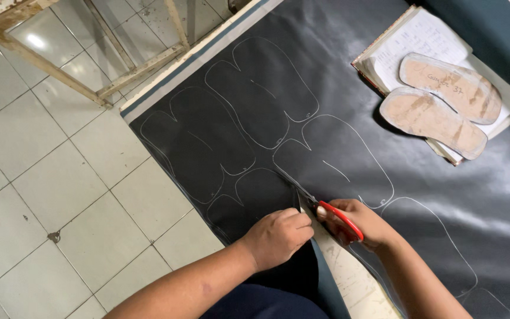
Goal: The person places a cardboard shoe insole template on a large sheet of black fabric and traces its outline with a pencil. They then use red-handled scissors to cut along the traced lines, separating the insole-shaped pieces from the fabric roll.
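Note:
A large black sheet lies spread out, marked with several white sole-shaped outlines. My right hand grips red-handled scissors, whose blades point up-left into the sheet along a drawn line. My left hand presses down on the sheet's cut edge just left of the blades, fingers curled on the material. A slit in the sheet runs from its near edge up to the scissors.
Two tan sole patterns rest on an open notebook at the upper right. A worn wooden frame stands on the white tiled floor at the left. The sheet's edge overhangs the floor.

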